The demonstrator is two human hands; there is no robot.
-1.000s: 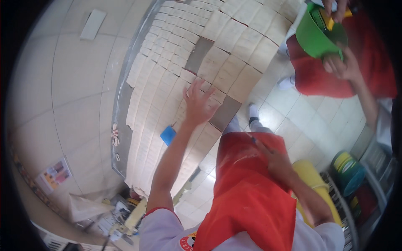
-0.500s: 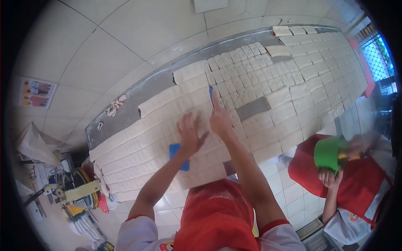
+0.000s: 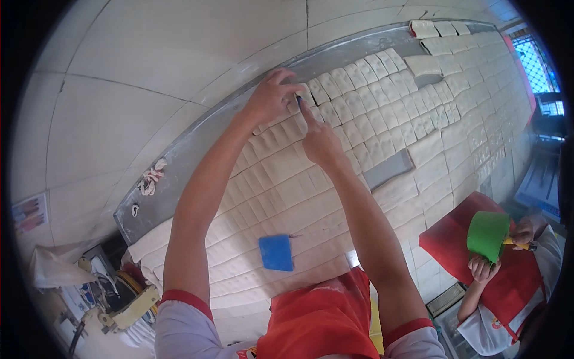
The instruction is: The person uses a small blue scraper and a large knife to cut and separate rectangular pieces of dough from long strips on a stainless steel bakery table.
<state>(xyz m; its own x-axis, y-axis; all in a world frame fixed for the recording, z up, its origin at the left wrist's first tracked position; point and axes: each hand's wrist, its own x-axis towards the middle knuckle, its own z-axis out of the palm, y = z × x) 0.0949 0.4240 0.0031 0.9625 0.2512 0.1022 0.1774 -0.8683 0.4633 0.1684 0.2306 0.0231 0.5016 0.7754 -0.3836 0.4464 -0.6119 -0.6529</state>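
The left hand (image 3: 270, 96) and right hand (image 3: 317, 139) are pinching one small dark tool (image 3: 298, 100) over soft, pale dough squares (image 3: 359, 113) at the far side of the shiny metal table (image 3: 197, 143). One flat blue scraper (image 3: 276, 252) is lying near.

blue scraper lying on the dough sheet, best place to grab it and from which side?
The blue scraper lies flat on the cut dough, apart from both hands. Probably come from above and pinch its two long side edges; its flat, thin shape leaves no handle to grip.

Pale tiled wall (image 3: 149, 72) with grey grout lines; barred daylit window (image 3: 541, 57) far right; cluttered corner (image 3: 89, 287) lower left.
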